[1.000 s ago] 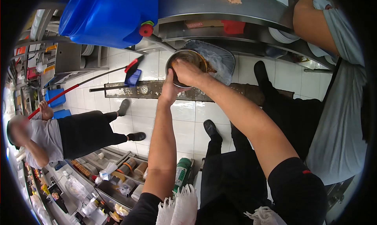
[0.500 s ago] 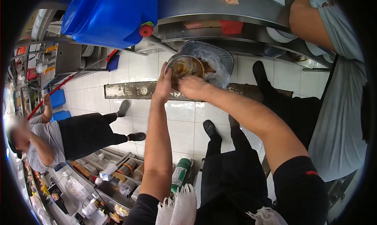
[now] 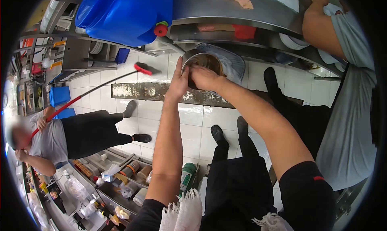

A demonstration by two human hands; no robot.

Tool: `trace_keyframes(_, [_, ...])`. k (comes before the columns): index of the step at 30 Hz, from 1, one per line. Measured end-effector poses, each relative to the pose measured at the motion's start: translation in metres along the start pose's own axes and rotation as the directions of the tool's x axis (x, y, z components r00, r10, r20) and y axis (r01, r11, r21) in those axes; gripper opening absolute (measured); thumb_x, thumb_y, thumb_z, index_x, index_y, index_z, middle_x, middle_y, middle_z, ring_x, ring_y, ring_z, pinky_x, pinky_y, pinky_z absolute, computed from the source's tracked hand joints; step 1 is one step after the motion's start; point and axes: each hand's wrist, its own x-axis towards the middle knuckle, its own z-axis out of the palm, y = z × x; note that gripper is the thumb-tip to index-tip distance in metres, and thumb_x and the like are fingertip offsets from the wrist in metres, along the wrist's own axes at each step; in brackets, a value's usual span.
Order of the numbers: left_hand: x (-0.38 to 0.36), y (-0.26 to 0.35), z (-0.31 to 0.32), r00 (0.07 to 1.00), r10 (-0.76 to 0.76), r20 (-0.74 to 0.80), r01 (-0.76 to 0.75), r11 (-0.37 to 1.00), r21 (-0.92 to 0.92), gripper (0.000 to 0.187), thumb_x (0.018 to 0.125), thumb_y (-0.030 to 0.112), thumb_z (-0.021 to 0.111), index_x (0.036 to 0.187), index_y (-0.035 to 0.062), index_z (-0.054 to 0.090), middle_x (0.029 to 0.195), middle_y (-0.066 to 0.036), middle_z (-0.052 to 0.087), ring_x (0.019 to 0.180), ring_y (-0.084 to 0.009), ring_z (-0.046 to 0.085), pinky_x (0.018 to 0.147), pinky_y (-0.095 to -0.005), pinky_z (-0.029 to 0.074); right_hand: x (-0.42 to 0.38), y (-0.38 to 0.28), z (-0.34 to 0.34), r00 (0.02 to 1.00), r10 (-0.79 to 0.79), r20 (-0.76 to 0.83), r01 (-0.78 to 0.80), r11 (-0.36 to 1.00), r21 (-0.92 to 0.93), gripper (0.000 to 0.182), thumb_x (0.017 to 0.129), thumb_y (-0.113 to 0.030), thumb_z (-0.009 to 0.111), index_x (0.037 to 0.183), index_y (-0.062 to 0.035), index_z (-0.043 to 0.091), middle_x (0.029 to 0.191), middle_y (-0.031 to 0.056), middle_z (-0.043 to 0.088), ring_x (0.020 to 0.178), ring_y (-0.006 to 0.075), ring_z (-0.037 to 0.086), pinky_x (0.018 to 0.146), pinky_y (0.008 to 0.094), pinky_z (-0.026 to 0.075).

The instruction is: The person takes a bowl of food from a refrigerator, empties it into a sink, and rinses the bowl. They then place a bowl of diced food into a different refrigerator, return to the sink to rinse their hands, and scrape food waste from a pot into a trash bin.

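A round metal pot [image 3: 209, 62] with brown residue on its inner wall is tilted over a grey bin [image 3: 238, 62] lined with clear plastic. My left hand [image 3: 178, 81] grips the pot's rim on its left side. Inside the mouth of the pot is my right hand [image 3: 203, 77], its fingers curled down against the wall; anything between them is hidden. Below the pot, a worn metal drain cover [image 3: 139, 91] crosses the white tiled floor.
At the left a person [image 3: 52, 138] holds a broom [image 3: 144, 68] over the floor. Another person [image 3: 342, 110] stands close at the right by the steel counter [image 3: 193, 7]. A blue container [image 3: 125, 17] is at the upper left. Cluttered trays [image 3: 117, 196] lie lower left.
The pot and both hands have shifted slightly right and up, and my right hand reaches deeper inside. The broom's head has come into view at the left as that person moved it.
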Motion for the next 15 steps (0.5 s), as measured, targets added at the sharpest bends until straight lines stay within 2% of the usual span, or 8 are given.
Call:
trace_keyframes(1, [0.001,0.0,-0.002,0.998,0.069,-0.006,-0.068,0.996,0.062,0.059,0.107,0.03,0.044,0.158,0.0087,0.023,0.152,-0.026,0.038,0.143,-0.0342,0.037,0.115,-0.0364,0.032,-0.003,0.002,-0.001,0.996,0.019,0.083,-0.016,1.0,-0.027,0.029,0.088,-0.012,0.052,0.11,-0.0015,0.068,0.12,0.0217,0.063,0.114,0.0364,0.061,0.099,0.0436,0.049])
trace_keyframes(3, [0.001,0.0,-0.001,0.996,0.087,-0.012,-0.084,0.988,0.131,0.058,0.106,0.028,0.045,0.157,0.0079,0.025,0.15,-0.028,0.038,0.14,-0.0372,0.04,0.115,-0.0377,0.033,-0.008,0.008,-0.004,0.968,0.063,0.245,-0.043,0.995,-0.088,0.027,0.088,-0.013,0.052,0.103,-0.0013,0.071,0.116,0.0212,0.065,0.113,0.0355,0.062,0.099,0.0432,0.049])
trace_keyframes(4, [0.0,0.001,0.001,0.995,0.095,-0.019,-0.089,0.977,0.192,0.058,0.106,0.028,0.045,0.157,0.008,0.025,0.149,-0.028,0.038,0.14,-0.0379,0.04,0.114,-0.0381,0.033,-0.007,0.005,-0.011,0.964,0.063,0.258,-0.023,0.987,-0.157,0.027,0.087,-0.016,0.053,0.094,-0.0014,0.074,0.112,0.02,0.067,0.112,0.0341,0.063,0.098,0.0431,0.049])
trace_keyframes(7, [-0.001,0.003,0.007,0.994,0.097,-0.054,-0.075,0.944,0.321,0.058,0.106,0.027,0.045,0.157,0.0099,0.024,0.148,-0.029,0.039,0.137,-0.0421,0.041,0.113,-0.0416,0.036,-0.004,-0.006,-0.031,0.873,0.188,0.449,0.054,0.88,-0.472,0.029,0.089,-0.017,0.051,0.101,-0.0008,0.072,0.112,0.0202,0.067,0.111,0.0346,0.063,0.098,0.044,0.049])
trace_keyframes(10, [-0.001,0.007,0.009,0.991,0.094,-0.09,-0.058,0.938,0.342,0.06,0.106,0.028,0.045,0.158,0.0108,0.021,0.148,-0.029,0.037,0.136,-0.0444,0.041,0.112,-0.0439,0.037,0.001,-0.001,-0.028,0.998,0.049,0.045,-0.033,0.95,-0.311,0.029,0.091,-0.016,0.051,0.108,-0.0017,0.069,0.114,0.0197,0.067,0.11,0.0346,0.064,0.096,0.0443,0.05])
trace_keyframes(13, [0.002,0.017,0.012,0.991,0.115,-0.076,-0.084,0.943,0.322,0.058,0.107,0.027,0.045,0.156,0.006,0.024,0.154,-0.027,0.035,0.144,-0.0373,0.034,0.117,-0.0387,0.029,0.008,-0.006,-0.036,0.997,0.069,-0.043,-0.075,0.981,-0.18,0.029,0.093,-0.015,0.05,0.114,-0.0041,0.067,0.117,0.0183,0.067,0.111,0.0343,0.063,0.096,0.0442,0.051])
trace_keyframes(14, [-0.002,0.028,0.013,0.995,0.059,-0.084,-0.027,0.94,0.341,0.058,0.106,0.026,0.046,0.156,0.0066,0.025,0.151,-0.028,0.037,0.142,-0.038,0.036,0.116,-0.039,0.031,0.008,-0.002,-0.032,0.994,0.108,-0.029,-0.111,0.987,-0.117,0.027,0.091,-0.014,0.051,0.108,-0.0051,0.07,0.117,0.0164,0.067,0.114,0.0334,0.061,0.095,0.0433,0.051])
trace_keyframes(15, [-0.004,0.039,0.014,0.994,0.067,-0.091,-0.032,0.937,0.349,0.058,0.105,0.022,0.048,0.156,0.0071,0.024,0.149,-0.028,0.037,0.14,-0.0405,0.038,0.116,-0.0407,0.032,0.004,0.005,-0.023,0.998,0.056,0.008,-0.053,0.978,-0.203,0.026,0.09,-0.013,0.051,0.106,-0.005,0.07,0.116,0.0164,0.067,0.115,0.0332,0.06,0.095,0.0431,0.051])
